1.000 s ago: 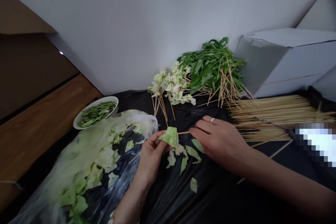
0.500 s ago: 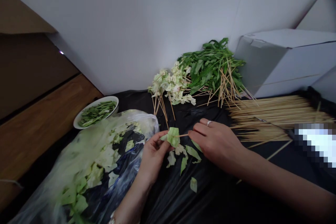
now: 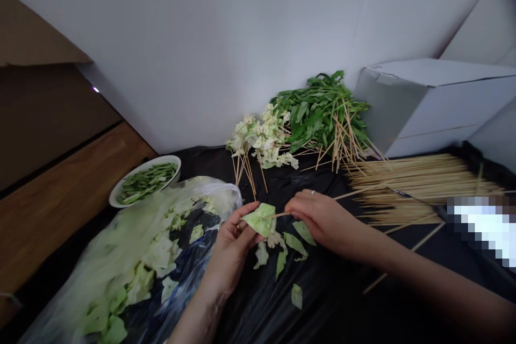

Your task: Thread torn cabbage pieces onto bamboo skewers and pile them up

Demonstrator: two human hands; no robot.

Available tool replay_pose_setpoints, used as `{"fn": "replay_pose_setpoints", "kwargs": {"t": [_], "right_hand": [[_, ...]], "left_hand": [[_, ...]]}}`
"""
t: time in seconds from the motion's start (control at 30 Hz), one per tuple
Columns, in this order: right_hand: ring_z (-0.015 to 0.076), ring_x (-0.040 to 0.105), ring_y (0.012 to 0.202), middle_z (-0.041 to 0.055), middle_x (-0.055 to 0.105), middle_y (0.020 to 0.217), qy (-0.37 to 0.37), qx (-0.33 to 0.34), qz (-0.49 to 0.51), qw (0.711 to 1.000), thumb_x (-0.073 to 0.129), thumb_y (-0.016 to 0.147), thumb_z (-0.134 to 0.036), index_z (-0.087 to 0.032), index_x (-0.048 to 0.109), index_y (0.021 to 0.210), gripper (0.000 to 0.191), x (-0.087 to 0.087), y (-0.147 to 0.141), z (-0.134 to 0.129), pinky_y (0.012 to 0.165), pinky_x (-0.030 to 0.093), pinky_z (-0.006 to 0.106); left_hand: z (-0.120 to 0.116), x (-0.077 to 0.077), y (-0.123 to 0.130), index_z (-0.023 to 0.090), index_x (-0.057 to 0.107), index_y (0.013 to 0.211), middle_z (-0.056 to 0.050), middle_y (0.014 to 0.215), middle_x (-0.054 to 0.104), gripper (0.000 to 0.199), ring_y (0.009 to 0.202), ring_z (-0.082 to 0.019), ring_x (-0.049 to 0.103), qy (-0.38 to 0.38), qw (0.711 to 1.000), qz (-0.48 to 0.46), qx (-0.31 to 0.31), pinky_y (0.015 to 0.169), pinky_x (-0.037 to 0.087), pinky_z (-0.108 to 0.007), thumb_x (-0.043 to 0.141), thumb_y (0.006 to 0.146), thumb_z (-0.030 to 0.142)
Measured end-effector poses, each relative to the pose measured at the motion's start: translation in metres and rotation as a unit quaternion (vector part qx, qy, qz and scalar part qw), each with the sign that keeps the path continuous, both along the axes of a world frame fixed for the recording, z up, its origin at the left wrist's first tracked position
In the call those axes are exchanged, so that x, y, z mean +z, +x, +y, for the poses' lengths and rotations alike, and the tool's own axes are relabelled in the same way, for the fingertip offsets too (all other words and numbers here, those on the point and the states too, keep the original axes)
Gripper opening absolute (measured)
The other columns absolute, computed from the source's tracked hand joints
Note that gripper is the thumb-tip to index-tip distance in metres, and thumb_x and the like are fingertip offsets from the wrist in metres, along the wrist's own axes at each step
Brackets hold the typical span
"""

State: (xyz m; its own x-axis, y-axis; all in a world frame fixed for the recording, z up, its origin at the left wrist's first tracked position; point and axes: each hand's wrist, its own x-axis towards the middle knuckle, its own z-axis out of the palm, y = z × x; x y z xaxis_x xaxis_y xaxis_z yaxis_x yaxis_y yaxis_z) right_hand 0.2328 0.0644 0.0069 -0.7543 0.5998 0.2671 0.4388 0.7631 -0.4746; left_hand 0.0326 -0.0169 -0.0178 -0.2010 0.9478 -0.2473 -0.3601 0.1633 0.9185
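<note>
Because the big, crinkled clear plastic bag of cut cabbage lies right beside my left hand, a sideways pull of that wrist could snag its loose film. The thin, pale green cabbage leaf sits between the two hands, pinched in my left fingers; it could split if I push too hard near its edge. A slip of the slender tan wooden stick meeting the leaf could jab those same fingers, since they sit close behind it. My right hand has its fingers closed on the stick

As for edges, the tall pale wall stops any reach forward. Under everything spreads the wrinkled black plastic sheet, and my easiest room to move seems to be over it, toward my body. The white cardboard box bounds the far right, with the long row of bare tan sticks in front of it. The white oval bowl of green pieces hems the far left, and small loose leaf scraps lie just below my hands
</note>
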Motion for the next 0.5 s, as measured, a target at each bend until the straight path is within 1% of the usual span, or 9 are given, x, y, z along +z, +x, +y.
{"fn": "replay_pose_setpoints", "kwargs": {"t": [0.1,0.17,0.23,0.3,0.4,0.5], "right_hand": [[0.0170,0.055,0.080,0.0047,0.063,0.084,-0.039,0.016,0.054,0.998,0.042,0.093,-0.009,-0.016,0.063,0.088,0.023,-0.004,0.000,0.001,0.075,0.043,0.030],[0.0165,0.056,0.080,0.0043,0.064,0.084,-0.052,0.027,0.074,0.996,0.042,0.094,-0.010,-0.016,0.063,0.089,0.022,-0.007,-0.001,0.001,0.075,0.043,0.030],[0.0166,0.056,0.080,0.0043,0.064,0.085,-0.051,0.027,0.079,0.995,0.043,0.094,-0.011,-0.017,0.063,0.089,0.021,-0.010,-0.001,0.001,0.075,0.043,0.030],[0.0172,0.056,0.080,0.0048,0.064,0.085,-0.044,0.016,0.075,0.996,0.043,0.094,-0.012,-0.016,0.063,0.090,0.021,-0.012,-0.001,0.002,0.075,0.042,0.031],[0.0171,0.056,0.081,0.0047,0.064,0.085,-0.045,0.004,0.071,0.996,0.043,0.095,-0.014,-0.016,0.064,0.090,0.022,-0.012,0.000,0.002,0.075,0.042,0.031],[0.0166,0.056,0.080,0.0040,0.063,0.085,-0.048,0.000,0.069,0.996,0.042,0.095,-0.015,-0.017,0.064,0.090,0.022,-0.011,0.000,0.002,0.075,0.042,0.031]], "left_hand": [[-0.001,0.002,0.001,0.020,0.062,0.122,-0.006,0.093,0.075,0.058,0.073,-0.013,0.067,0.001,1.000,-0.003,-0.002,0.069,0.054,-0.022,0.083,0.069,0.025],[-0.001,0.002,0.002,0.019,0.060,0.125,-0.005,0.089,0.074,0.061,0.069,-0.013,0.066,0.007,1.000,0.018,-0.006,0.067,0.054,-0.023,0.082,0.069,0.024],[-0.001,0.001,0.003,0.019,0.059,0.124,-0.005,0.087,0.073,0.059,0.067,-0.013,0.065,0.011,0.999,0.042,-0.006,0.066,0.053,-0.023,0.081,0.070,0.025],[-0.001,0.000,0.004,0.019,0.059,0.123,-0.005,0.089,0.073,0.054,0.070,-0.013,0.065,0.012,0.999,0.052,-0.001,0.068,0.053,-0.023,0.079,0.073,0.028],[-0.001,-0.001,0.004,0.021,0.059,0.116,-0.002,0.086,0.072,0.045,0.071,-0.013,0.064,0.027,0.998,0.058,0.021,0.069,0.053,-0.023,0.077,0.075,0.032],[-0.001,-0.001,0.004,0.023,0.058,0.097,0.004,0.072,0.068,0.031,0.064,-0.010,0.060,0.053,0.995,0.073,0.046,0.064,0.051,-0.020,0.078,0.074,0.030]]}}
